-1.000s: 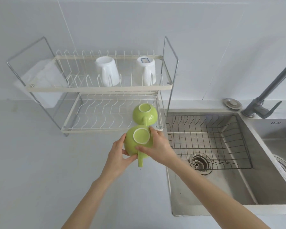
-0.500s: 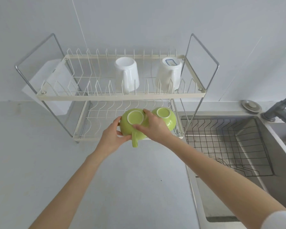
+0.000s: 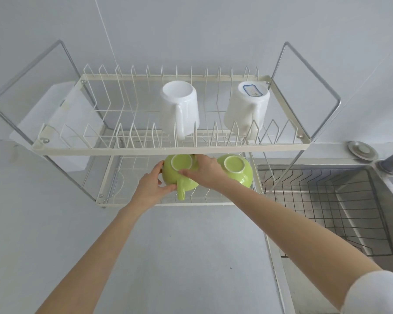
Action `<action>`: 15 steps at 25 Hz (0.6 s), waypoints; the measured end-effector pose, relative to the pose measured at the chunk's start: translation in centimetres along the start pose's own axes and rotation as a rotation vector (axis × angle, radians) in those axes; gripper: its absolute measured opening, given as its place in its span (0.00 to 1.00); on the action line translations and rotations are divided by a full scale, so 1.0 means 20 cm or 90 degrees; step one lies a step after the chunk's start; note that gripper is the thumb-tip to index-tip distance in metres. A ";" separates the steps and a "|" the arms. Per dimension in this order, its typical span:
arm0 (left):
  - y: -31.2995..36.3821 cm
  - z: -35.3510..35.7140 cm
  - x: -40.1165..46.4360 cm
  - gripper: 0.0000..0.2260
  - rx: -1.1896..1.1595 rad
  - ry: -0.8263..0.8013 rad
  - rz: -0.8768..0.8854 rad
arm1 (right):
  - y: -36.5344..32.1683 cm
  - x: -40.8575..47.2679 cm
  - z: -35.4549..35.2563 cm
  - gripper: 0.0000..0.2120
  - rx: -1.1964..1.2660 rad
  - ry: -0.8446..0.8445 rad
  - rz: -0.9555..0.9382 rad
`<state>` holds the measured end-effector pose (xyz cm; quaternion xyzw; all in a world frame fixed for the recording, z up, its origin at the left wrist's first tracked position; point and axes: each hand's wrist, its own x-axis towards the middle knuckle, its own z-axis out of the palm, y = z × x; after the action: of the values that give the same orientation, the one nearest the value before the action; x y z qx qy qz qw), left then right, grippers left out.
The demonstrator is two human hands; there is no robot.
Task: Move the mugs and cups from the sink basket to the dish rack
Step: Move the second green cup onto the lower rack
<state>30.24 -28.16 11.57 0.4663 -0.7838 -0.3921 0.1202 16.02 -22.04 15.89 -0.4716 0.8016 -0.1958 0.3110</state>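
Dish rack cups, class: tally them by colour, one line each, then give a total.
White mugs, top tier: 2, one and another.
Green cups, bottom tier: 2, one held and one resting.
Total: 4

Both bare forearms reach forward, converging. The left hand (image 3: 150, 186) cups the left side of an upturned, glossy green ceramic cup (image 3: 179, 175), thumb beneath. The right hand (image 3: 206, 171) presses across its top, fingers (image 3: 186, 172) curled inward.

Counter (image 3: 179, 257) bears dish rack (image 3: 145, 148) beside sink (image 3: 372, 223).
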 end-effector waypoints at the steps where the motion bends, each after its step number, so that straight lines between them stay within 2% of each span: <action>1: -0.01 0.00 0.00 0.35 0.000 -0.005 -0.004 | 0.01 0.01 0.01 0.29 0.002 -0.006 0.001; 7: -0.04 0.02 -0.01 0.33 0.012 -0.010 -0.001 | 0.05 0.00 0.05 0.36 -0.032 -0.039 -0.007; 15: -0.03 0.02 -0.04 0.33 0.028 -0.007 -0.005 | 0.07 0.00 0.06 0.36 -0.046 -0.047 -0.025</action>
<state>30.78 -27.47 10.94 0.4694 -0.7911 -0.3781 0.1041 16.03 -21.49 14.12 -0.5048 0.7867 -0.1552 0.3196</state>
